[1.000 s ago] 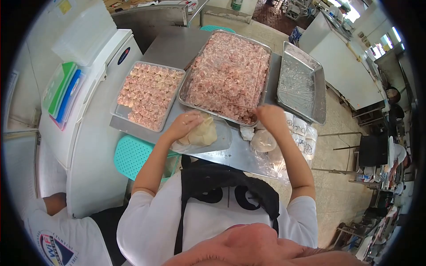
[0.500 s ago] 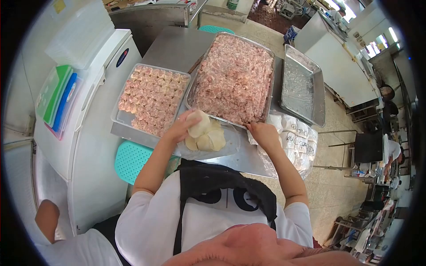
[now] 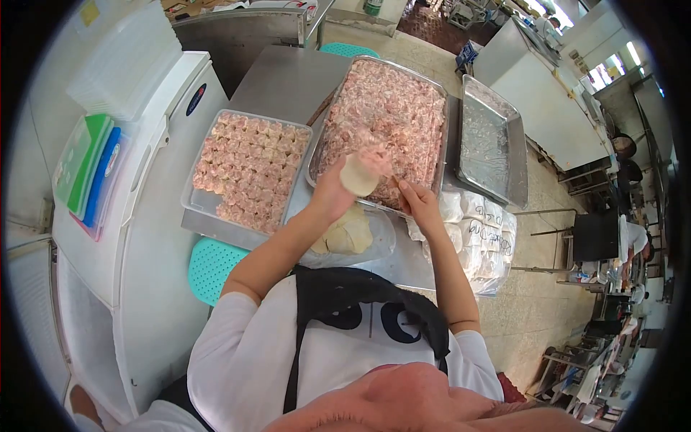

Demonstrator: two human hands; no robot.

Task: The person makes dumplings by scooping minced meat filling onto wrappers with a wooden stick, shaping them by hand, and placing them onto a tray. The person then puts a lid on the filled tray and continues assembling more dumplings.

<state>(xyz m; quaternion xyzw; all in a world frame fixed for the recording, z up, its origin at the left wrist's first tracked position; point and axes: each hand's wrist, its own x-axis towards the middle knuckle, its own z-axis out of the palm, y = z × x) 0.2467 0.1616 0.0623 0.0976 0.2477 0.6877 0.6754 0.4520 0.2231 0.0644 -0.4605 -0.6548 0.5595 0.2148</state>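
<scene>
A round pale dough wrapper (image 3: 358, 178) lies on my left hand (image 3: 332, 193), held over the near edge of a large metal tray of minced meat (image 3: 389, 108). My right hand (image 3: 421, 201) is closed round a thin tool whose end reaches a lump of meat (image 3: 374, 158) at the wrapper's upper edge. Below my left hand, more wrappers (image 3: 347, 234) lie stacked on clear plastic. To the left, a clear plastic tray (image 3: 193, 201) bears rows of filled meat pieces, with a gap at its near left corner.
At the right stand a metal tray with residue (image 3: 493, 144) and plastic-wrapped white packages (image 3: 479, 237). A turquoise stool (image 3: 216, 263) is under the table's left side. A white freezer (image 3: 162, 237) holds green and blue lids (image 3: 90, 165). Part of another person shows at the lower left.
My left hand has lifted a wrapper from the stack and moved up over the meat tray. My right hand has brought the tool and a lump of meat to it.
</scene>
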